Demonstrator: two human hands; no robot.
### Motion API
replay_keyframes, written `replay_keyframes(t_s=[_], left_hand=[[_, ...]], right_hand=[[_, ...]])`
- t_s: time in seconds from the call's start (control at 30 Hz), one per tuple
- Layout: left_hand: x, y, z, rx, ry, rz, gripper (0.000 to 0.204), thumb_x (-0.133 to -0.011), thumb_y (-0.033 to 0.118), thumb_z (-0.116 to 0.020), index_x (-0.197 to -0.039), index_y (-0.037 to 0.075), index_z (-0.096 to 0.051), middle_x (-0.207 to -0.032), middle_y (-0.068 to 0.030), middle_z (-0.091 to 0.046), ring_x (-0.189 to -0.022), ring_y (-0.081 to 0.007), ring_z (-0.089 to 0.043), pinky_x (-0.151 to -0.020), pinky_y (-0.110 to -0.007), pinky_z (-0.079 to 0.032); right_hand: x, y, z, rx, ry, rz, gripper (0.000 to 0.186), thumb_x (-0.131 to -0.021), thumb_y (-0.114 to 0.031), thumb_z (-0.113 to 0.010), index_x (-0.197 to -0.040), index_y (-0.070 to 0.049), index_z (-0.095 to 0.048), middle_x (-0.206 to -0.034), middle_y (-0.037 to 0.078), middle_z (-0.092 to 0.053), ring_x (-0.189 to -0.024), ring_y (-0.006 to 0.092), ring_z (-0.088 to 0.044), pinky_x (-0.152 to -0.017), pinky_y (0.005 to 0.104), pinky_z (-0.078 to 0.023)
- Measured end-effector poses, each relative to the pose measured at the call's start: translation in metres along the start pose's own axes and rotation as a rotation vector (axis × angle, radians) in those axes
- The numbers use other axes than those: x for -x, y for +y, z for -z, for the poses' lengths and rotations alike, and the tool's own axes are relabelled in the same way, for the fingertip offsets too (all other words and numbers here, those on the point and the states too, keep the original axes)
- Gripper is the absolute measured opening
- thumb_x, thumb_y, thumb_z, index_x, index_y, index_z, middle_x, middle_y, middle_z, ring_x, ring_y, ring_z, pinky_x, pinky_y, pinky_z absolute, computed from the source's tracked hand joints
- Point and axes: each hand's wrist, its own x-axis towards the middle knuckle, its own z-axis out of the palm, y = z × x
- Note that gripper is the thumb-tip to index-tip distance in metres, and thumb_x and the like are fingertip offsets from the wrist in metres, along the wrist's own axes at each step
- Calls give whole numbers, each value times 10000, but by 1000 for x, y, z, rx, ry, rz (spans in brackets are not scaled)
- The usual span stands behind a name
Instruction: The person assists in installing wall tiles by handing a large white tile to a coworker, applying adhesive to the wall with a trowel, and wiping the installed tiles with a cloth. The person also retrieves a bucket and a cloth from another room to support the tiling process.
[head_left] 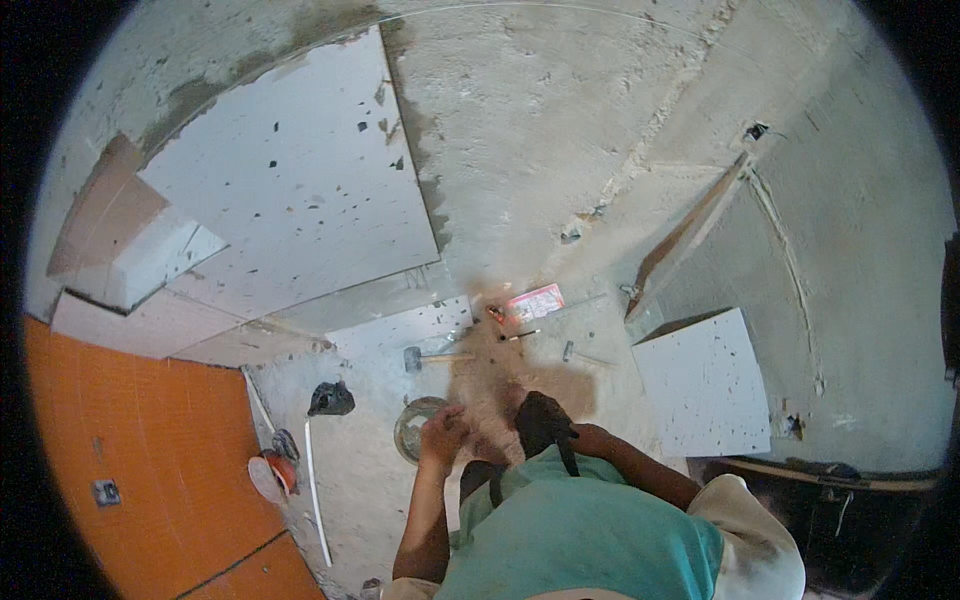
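Rough plastered wall (530, 130) across the upper frame, dusty floor (370, 480) below, left hand (443, 437) at lower centre beside a round basin (400, 435), fingers curled, grip unclear, right hand (583, 438) against a dark cloth-like shape (543, 420), grip hidden.

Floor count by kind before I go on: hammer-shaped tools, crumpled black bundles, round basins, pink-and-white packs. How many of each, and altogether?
Hammer-shaped tools: 2
Crumpled black bundle: 1
Round basin: 1
Pink-and-white pack: 1
Total: 5
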Motion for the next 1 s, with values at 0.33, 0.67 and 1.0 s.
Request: replay_keyframes(t_s=[0.33, 0.67, 1.0], left_hand=[[-60, 31, -72, 161, 67, -47, 225, -926, -4, -539, -1144, -38, -581, -977, -105, -650, -858, -215, -676, -737, -330, -574], [-251, 7, -121, 258, 260, -500, 218, -905, 35, -622, -1111, -36, -619, -1040, -87, -655, -877, -144, -628, -735, -275, -543], [-399, -47, -97, 335, 663, -976, 242, -944, 154, -611, -995, -83, -609, -1042, -170, -633, -840, -183, -655, -741, -314, -567]], right_hand=[[-42, 39, 65, 245, -207, -142, 855, -840, -597, -564, -1416, 1, -359, -1434, 286, -372, -1316, 465, -371, -1116, 473, -290], [-164, 166, 98, 64, 21, -287, 831, -865, -619, -518, -1445, -49, -348, -1490, 262, -298, -1350, 499, -295, -1104, 517, -294], [-432, 244, 97, 208, -151, -51, 814, -880, -649, -481, -1383, -9, -442, -1346, 250, -505, -1263, 373, -479, -1063, 406, -369]])
